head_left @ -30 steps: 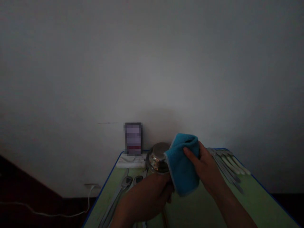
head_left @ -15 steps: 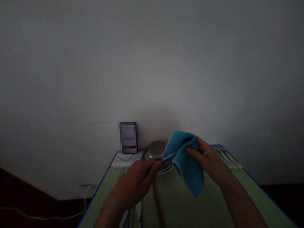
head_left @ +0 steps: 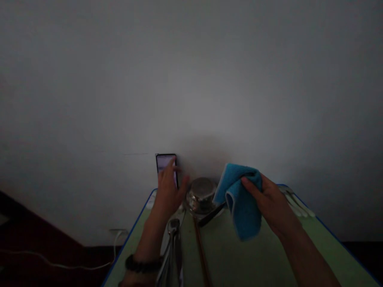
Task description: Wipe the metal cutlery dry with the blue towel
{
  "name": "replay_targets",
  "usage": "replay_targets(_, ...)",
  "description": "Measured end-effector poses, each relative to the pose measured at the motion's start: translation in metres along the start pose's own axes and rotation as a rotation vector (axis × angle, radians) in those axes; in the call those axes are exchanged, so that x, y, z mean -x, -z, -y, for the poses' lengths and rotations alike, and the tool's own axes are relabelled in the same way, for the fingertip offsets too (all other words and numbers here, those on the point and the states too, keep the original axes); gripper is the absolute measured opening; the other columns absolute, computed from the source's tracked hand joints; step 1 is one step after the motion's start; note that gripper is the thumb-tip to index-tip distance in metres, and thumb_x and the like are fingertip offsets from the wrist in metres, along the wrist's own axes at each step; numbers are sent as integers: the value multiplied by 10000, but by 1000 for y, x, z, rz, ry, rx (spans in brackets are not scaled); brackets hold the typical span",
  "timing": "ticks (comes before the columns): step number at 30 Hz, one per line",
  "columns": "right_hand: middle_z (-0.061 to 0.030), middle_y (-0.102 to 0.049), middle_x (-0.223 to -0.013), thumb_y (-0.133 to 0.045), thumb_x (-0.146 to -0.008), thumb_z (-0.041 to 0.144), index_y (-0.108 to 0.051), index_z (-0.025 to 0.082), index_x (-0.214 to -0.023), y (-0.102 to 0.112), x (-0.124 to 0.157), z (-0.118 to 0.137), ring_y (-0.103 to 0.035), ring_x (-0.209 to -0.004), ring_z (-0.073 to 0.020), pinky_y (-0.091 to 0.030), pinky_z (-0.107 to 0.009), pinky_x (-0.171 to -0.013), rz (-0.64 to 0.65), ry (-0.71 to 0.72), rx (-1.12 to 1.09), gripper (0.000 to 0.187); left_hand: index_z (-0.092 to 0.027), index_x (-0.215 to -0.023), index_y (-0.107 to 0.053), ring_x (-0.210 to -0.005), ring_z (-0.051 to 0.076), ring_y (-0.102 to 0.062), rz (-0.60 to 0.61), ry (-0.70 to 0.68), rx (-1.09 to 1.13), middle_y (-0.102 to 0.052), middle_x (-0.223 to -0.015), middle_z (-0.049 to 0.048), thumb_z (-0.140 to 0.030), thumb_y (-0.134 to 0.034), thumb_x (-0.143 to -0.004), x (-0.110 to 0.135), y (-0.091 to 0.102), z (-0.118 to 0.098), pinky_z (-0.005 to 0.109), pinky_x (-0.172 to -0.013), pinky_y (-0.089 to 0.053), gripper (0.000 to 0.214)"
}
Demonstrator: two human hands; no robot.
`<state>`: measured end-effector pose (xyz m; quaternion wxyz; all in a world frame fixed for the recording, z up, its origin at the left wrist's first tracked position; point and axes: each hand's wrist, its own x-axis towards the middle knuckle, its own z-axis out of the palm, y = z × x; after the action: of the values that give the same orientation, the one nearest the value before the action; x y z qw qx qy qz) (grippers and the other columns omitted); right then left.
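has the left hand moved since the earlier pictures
Yes. Judged against the metal bowl, the left hand has gone from the bowl's near side to its left, reaching up in front of the phone.

"What colour is the cloth?"
"Plain bright blue, with a paler hem."
"And the utensil handle?"
"Near-black. The chopsticks are reddish brown, the metal bowl shiny silver."
"The surface?"
"Muted green, edged in deep blue."
"The phone?"
"Black-framed, its screen pale lilac. The wristband is black, the cable white, the wall grey."
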<state>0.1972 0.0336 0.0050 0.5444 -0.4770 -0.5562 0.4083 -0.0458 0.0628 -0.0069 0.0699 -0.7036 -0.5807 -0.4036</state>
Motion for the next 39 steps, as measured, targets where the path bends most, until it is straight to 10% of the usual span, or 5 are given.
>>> replay_targets(8, -6, -642, -782, -554, -775, 480, -590, 217, -911, 1, 0, 3, -566, -731, -180, -443, -317, -692, 26, 21, 88, 298, -81, -1383, -258, -1032, 300, -442, 5, -29, -194, -601, -1120, 119, -298, -428, -882, -30, -20, 42, 443, -937, -356, 571)
replay_targets(20, -3, -639, -741, -571, -759, 472, -608, 216, -891, 0, -3, 0, -558, -691, -179, -433, -306, -643, 9, 5, 91, 290, -121, -1313, -388, -1010, 281, -514, 189, -28, -360, -652, -1067, 103, -307, -441, -876, 41, -22, 37, 404, -875, -421, 478)
replay_targets(32, 3, -640, -753, -551, -781, 467, -600, 221, -896, 2, -4, -2, -558, -706, -164, -433, -288, -645, 51, 23, 120, 277, -198, -755, -615, -1007, 245, -583, 323, 81, -436, -588, -1228, 88, -355, -387, -893, 59, -23, 31, 342, -744, -508, 310)
replay_targets(39, 14, -631, -766, -546, -781, 489, -588, 235, -905, 3, -5, -1, -548, -712, -157, -432, -284, -648, 66, 13, 119, 285, -187, -781, -611, -1049, 265, -566, 336, 91, -413, -537, -1289, 111, -357, -357, -907, 64, -31, 34, 373, -746, -521, 331)
